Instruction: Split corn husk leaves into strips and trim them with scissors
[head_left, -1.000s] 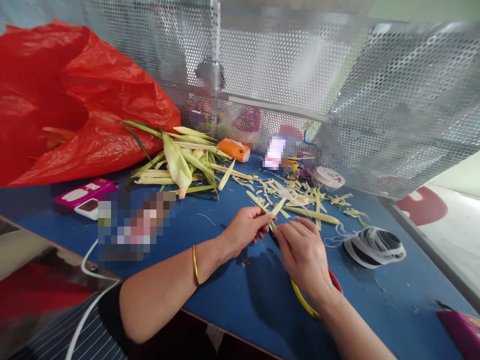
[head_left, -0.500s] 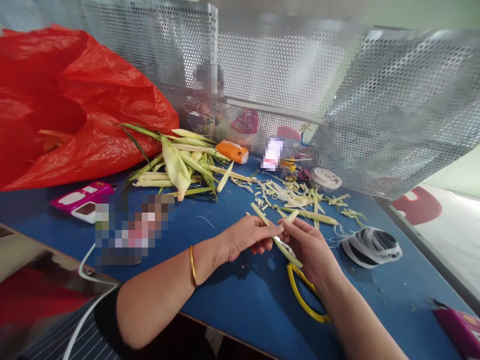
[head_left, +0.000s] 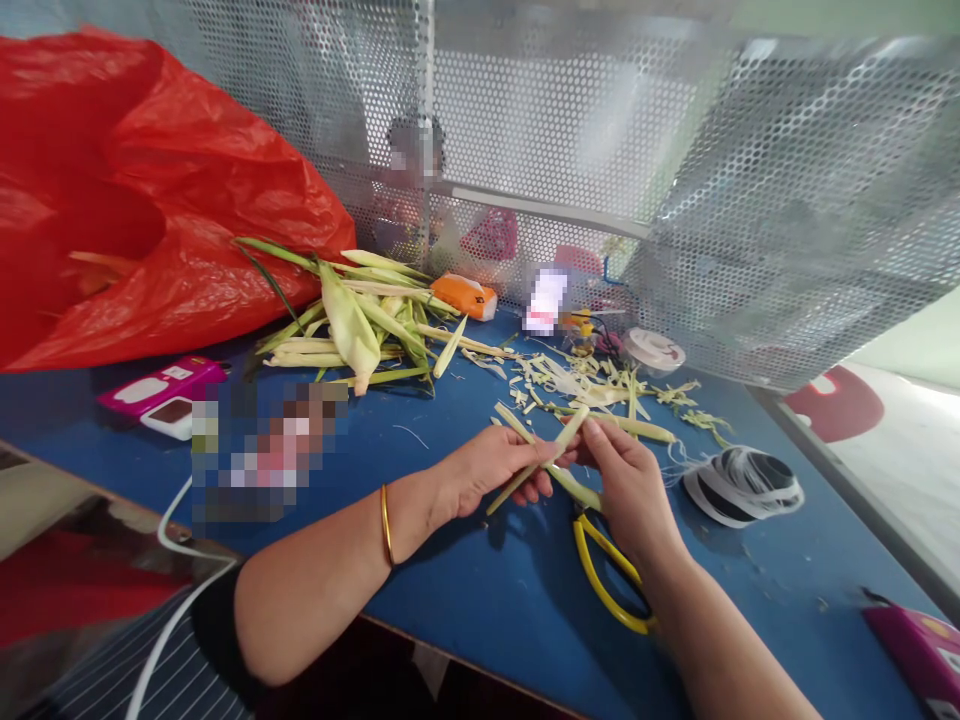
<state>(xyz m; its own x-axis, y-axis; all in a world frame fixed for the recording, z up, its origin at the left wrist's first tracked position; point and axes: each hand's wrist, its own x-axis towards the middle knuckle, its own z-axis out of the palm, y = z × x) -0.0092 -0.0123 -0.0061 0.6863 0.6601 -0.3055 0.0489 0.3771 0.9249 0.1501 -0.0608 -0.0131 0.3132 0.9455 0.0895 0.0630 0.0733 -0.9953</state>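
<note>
My left hand (head_left: 487, 472) and my right hand (head_left: 630, 485) meet above the blue table (head_left: 465, 600), both pinched on pale green leaf strips (head_left: 551, 452) that cross each other between my fingers. One strip slants down to the left under my left fingers, another runs down to the right under my right hand. Yellow-handled scissors (head_left: 607, 575) lie flat on the table just below my right wrist. A gold bangle (head_left: 388, 525) sits on my left wrist.
A pile of green leaves (head_left: 360, 320) lies by a big red plastic bag (head_left: 142, 200) at the back left. Cut scraps (head_left: 592, 385) litter the middle. A spool of white thread (head_left: 742, 485) sits right. A perforated metal screen (head_left: 675, 180) walls the far side, a person behind it.
My right hand has let go of the scissors, which now lie on the table. Both hands have lifted slightly, and the strips now cross between my fingers.
</note>
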